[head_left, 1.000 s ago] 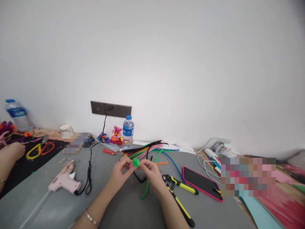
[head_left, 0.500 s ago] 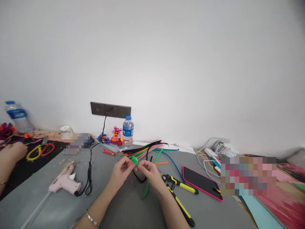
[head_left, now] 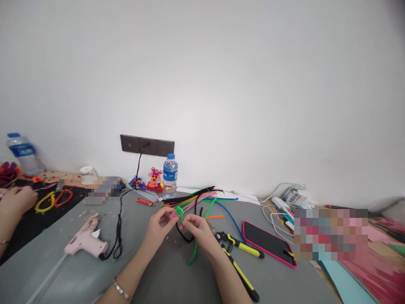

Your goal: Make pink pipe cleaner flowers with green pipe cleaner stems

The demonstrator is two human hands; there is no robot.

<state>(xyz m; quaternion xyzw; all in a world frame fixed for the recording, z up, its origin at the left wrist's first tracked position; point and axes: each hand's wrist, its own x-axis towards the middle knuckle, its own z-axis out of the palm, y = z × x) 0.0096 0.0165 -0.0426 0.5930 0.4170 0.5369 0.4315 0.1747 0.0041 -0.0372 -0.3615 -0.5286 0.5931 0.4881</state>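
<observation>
Close together above the grey mat (head_left: 152,283), both hands work on a small green pipe cleaner coil (head_left: 179,211) with a pink piece (head_left: 173,215) beside it. My left hand (head_left: 160,223) pinches the pink and green piece between thumb and fingers. At the coil's lower right, my right hand (head_left: 198,229) is closed in a pinch on the green pipe cleaner's end, which its fingertips partly hide. Behind them lies a bundle of loose pipe cleaners (head_left: 186,197) in black, pink, green and orange. A longer green pipe cleaner (head_left: 193,254) hangs below, near my right wrist.
Yellow-and-black pliers (head_left: 242,247) and a pink-edged phone (head_left: 268,242) lie to the right. On the left are a pink glue gun (head_left: 87,242) with its cord, and scissors (head_left: 54,201) near another person's hand (head_left: 20,202). A water bottle (head_left: 170,177) stands at the back.
The green coil has turned slightly and sits a little higher between my fingers. My hands stay almost in place. The other person's hand at left has shifted slightly.
</observation>
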